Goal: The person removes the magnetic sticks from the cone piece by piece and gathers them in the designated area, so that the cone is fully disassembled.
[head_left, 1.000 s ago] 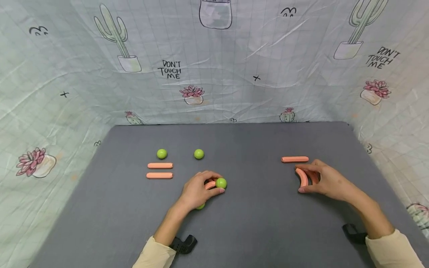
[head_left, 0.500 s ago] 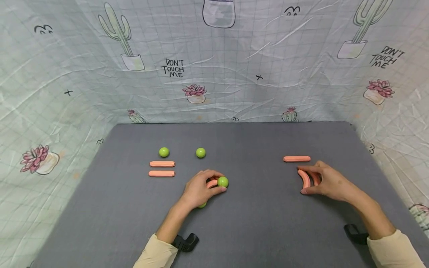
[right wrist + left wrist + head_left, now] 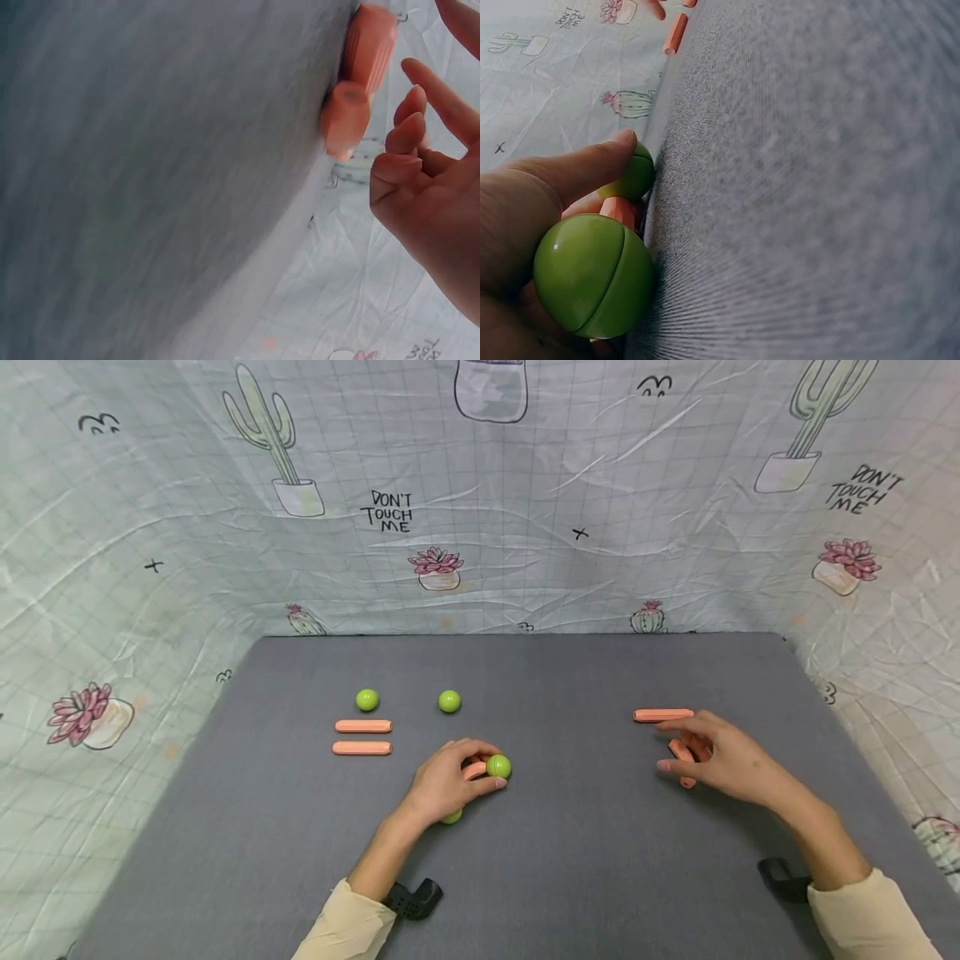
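Note:
My left hand (image 3: 447, 785) curls round a curved orange piece (image 3: 473, 771) on the table. One green ball (image 3: 498, 767) sits at its end between thumb and fingers, and another green ball (image 3: 452, 817) shows below the hand. In the left wrist view the thumb lies against the far green ball (image 3: 636, 176), while the near ball (image 3: 592, 277) is by the palm. Over another curved orange piece (image 3: 687, 782), my right hand (image 3: 723, 756) has thumb and index finger spread, holding nothing. The right wrist view shows that hand (image 3: 442, 187) apart from the orange pieces (image 3: 345, 120).
A straight orange stick (image 3: 663, 715) lies just beyond the right hand. At the left, two green balls (image 3: 367, 700) lie behind two parallel orange sticks (image 3: 363, 727). A printed cloth (image 3: 525, 568) rises behind and beside the grey table (image 3: 570, 860).
My right thumb and fingers have let go of the curved orange piece and spread apart; it now lies on the table beneath the hand. The left hand keeps its place.

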